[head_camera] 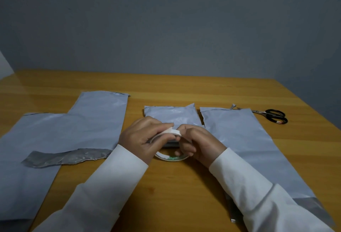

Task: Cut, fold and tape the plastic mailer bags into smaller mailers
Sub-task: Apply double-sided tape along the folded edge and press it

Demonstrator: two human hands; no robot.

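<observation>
Both hands hold the tape roll (170, 156) at table centre: left hand (145, 135) grips the roll, right hand (195, 143) pinches the free tape end (174, 131), strip running left to right. The small mailer (171, 116) lies just beyond the hands. Long mailers (245, 139) flank it. Scissors (273, 116) rest far right, nearer the right hand, unobstructed.
</observation>
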